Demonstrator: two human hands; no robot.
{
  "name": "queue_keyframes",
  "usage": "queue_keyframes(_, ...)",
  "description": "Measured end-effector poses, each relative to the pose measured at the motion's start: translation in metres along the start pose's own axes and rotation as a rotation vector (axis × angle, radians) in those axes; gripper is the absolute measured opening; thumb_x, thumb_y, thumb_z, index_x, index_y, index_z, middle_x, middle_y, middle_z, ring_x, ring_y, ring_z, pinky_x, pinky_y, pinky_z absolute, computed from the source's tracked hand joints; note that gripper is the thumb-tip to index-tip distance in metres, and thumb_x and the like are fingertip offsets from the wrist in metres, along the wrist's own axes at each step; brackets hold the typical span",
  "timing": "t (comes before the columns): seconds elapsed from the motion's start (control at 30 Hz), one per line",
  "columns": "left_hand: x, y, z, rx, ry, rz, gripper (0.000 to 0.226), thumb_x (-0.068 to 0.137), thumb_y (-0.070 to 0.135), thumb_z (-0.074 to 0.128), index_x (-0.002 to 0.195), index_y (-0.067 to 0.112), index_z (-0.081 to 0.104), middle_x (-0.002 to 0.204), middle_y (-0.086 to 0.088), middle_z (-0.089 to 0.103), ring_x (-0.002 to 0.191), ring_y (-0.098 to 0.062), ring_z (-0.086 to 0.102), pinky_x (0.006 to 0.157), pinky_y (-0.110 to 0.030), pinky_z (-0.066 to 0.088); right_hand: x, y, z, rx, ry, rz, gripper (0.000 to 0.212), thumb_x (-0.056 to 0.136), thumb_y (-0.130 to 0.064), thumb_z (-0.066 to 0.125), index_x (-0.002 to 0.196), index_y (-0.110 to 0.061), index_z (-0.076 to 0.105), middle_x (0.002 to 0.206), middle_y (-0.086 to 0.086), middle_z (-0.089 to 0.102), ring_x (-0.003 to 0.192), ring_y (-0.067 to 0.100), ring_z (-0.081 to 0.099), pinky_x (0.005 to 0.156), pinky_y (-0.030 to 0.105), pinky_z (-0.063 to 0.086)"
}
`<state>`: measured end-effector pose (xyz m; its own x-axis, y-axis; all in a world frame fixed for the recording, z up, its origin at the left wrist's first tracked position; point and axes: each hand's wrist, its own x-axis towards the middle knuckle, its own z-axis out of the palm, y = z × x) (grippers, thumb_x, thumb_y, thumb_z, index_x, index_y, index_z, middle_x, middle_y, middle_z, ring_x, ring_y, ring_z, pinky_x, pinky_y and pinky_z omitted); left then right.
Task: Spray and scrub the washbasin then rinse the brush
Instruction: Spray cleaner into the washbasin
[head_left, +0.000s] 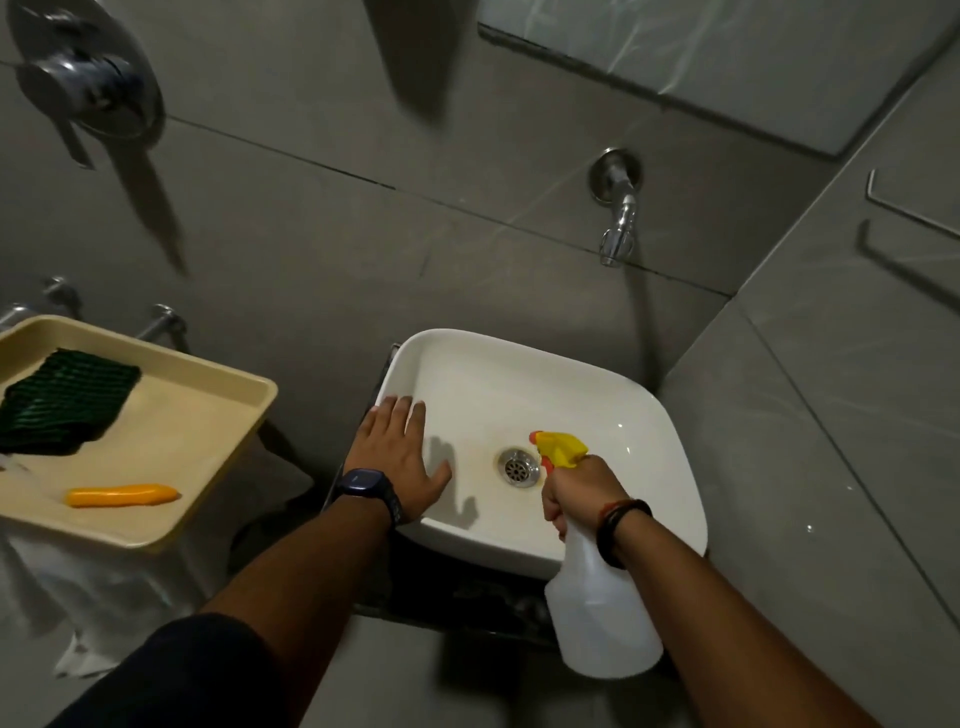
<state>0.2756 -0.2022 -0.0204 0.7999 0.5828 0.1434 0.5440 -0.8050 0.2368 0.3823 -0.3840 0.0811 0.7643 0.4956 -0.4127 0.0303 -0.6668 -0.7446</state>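
Note:
A white square washbasin (644, 415) with a metal drain (518, 466) sits low in the corner. My right hand (579, 491) grips the neck of a white spray bottle (602, 618); its yellow nozzle (558, 448) points into the bowl above the drain. My left hand (397, 454) lies flat on the basin's left rim, fingers spread, holding nothing. An orange brush handle (122, 495) lies on a beige tray (208, 415) at the left.
A chrome tap (619, 218) juts from the grey tiled wall above the basin. A dark green scrub pad (62, 402) rests on the tray. A shower mixer (83, 83) is at top left, a mirror edge (727, 67) at top right, a towel rail (914, 213) on the right wall.

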Motion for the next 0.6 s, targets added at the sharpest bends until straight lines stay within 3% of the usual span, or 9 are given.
queue_keyframes(0.07, 0.0, -0.001, 0.001, 0.017, -0.005, 0.021, 0.088, 0.078, 0.064, 0.021, 0.147, 0.011, 0.009, 0.157, -0.011, 0.013, 0.144, -0.026, 0.006, 0.115, -0.04, -0.002, 0.008, -0.002, -0.007, 0.01, 0.109, -0.005, 0.07, 0.065, 0.006, 0.043, 0.116, -0.038, 0.062, 0.077, 0.016, 0.068, 0.036, 0.021, 0.044, 0.045, 0.027, 0.043)
queue_keyframes(0.2, 0.004, -0.003, 0.001, 0.048, -0.063, 0.063, 0.087, 0.08, 0.064, 0.019, 0.148, 0.013, 0.001, 0.158, -0.011, 0.003, 0.144, -0.025, -0.001, 0.113, -0.038, -0.008, 0.018, 0.003, -0.033, -0.031, 0.234, 0.092, 0.042, 0.065, 0.007, 0.046, 0.084, -0.025, 0.066, 0.049, 0.012, 0.056, 0.038, 0.024, 0.047, 0.047, 0.029, 0.044)
queue_keyframes(0.27, 0.004, -0.003, 0.001, 0.056, -0.08, 0.064, 0.086, 0.081, 0.065, 0.019, 0.148, 0.014, -0.001, 0.158, -0.011, 0.001, 0.144, -0.025, -0.002, 0.112, -0.038, -0.01, 0.015, 0.007, -0.04, -0.109, 0.162, 0.172, 0.028, 0.063, 0.007, 0.046, 0.074, -0.009, 0.066, 0.044, 0.012, 0.052, 0.037, 0.024, 0.046, 0.048, 0.029, 0.044)
queue_keyframes(0.37, 0.004, -0.002, -0.001, 0.061, -0.098, 0.062, 0.087, 0.081, 0.066, 0.019, 0.148, 0.015, -0.001, 0.158, -0.011, 0.003, 0.144, -0.026, 0.0, 0.112, -0.038, -0.009, 0.011, 0.01, -0.035, -0.154, -0.02, 0.203, 0.033, 0.065, 0.002, 0.045, 0.09, -0.003, 0.067, 0.06, 0.02, 0.054, 0.046, 0.027, 0.047, 0.051, 0.031, 0.045)
queue_keyframes(0.43, 0.003, -0.002, -0.002, 0.056, -0.092, 0.066, 0.085, 0.081, 0.064, 0.021, 0.148, 0.015, 0.002, 0.158, -0.011, 0.006, 0.144, -0.026, 0.003, 0.114, -0.039, -0.006, 0.01, 0.006, -0.025, -0.162, -0.106, 0.218, 0.033, 0.055, -0.002, 0.047, 0.081, 0.006, 0.067, 0.066, 0.022, 0.054, 0.051, 0.029, 0.049, 0.055, 0.034, 0.047)
queue_keyframes(0.5, 0.003, -0.001, -0.004, 0.045, -0.068, 0.07, 0.083, 0.081, 0.062, 0.022, 0.148, 0.015, 0.006, 0.157, -0.01, 0.012, 0.143, -0.027, 0.007, 0.115, -0.041, -0.001, 0.011, 0.0, -0.012, -0.121, -0.129, 0.185, 0.035, 0.053, -0.003, 0.045, 0.078, 0.0, 0.069, 0.064, 0.021, 0.054, 0.05, 0.028, 0.048, 0.053, 0.033, 0.046)
queue_keyframes(0.6, 0.002, 0.0, -0.004, 0.037, -0.054, 0.071, 0.083, 0.08, 0.061, 0.022, 0.147, 0.015, 0.009, 0.156, -0.01, 0.015, 0.142, -0.028, 0.01, 0.116, -0.042, 0.004, 0.017, -0.011, 0.003, 0.011, -0.076, 0.045, 0.062, 0.071, 0.001, 0.038, 0.114, -0.037, 0.062, 0.063, 0.014, 0.058, 0.037, 0.02, 0.042, 0.041, 0.023, 0.039)
